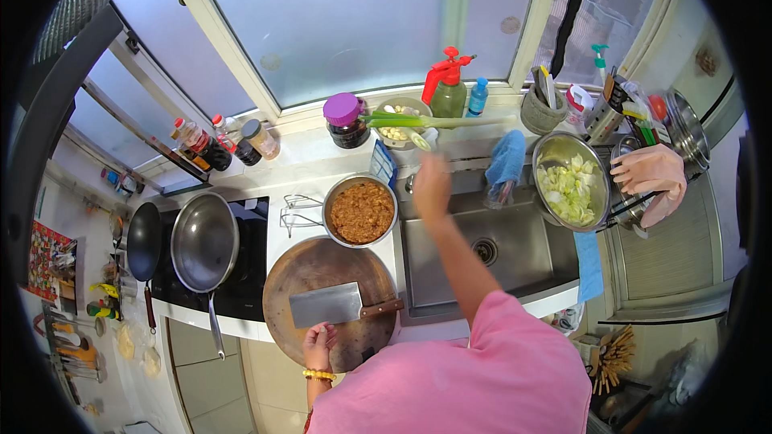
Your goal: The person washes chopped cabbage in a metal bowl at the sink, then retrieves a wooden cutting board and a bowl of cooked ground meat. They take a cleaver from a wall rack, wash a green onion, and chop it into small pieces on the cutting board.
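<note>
My left hand, wearing a yellow beaded bracelet, hovers over or rests at the front of the round wooden chopping board. Its fingers are loosely curled, and I see nothing in them. Just beyond the fingertips a cleaver lies flat, its wooden handle pointing right. My right hand, blurred, is stretched out over the back left of the sink, just short of a scallion. I cannot make out its fingers. That scallion lies across a bowl of garlic cloves on the ledge.
Behind the board stands a pot of brown minced filling, beside a wire rack. A steel sink is at right, with a bowl of chopped cabbage beyond. Pans occupy the hob. A sprayer and purple-lidded jar line the ledge.
</note>
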A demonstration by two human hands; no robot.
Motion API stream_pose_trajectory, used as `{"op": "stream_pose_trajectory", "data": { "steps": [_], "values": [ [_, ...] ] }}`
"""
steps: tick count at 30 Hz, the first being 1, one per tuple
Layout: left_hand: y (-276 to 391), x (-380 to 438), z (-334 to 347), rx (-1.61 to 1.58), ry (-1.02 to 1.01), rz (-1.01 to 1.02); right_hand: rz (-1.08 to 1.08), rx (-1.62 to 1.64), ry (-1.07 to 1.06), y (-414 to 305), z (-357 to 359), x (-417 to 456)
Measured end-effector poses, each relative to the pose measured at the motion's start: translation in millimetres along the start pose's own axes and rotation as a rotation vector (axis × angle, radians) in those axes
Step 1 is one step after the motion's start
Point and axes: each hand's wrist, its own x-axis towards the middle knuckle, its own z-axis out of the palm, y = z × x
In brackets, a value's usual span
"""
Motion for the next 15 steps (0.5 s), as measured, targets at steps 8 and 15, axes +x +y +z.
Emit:
{"op": "stream_pose_trajectory", "data": {
  "steps": [8,15],
  "values": [
    [2.5,-7.0,6.7,-0.092,-0.053,-0.009,-0.265,-0.547,-0.146,98.0,42.2,125.3],
    [-11.9,-19.8,-10.9,-0.071,0.040,-0.008,-0.397,-0.651,0.089,89.1,32.9,113.9]
  ]
}}
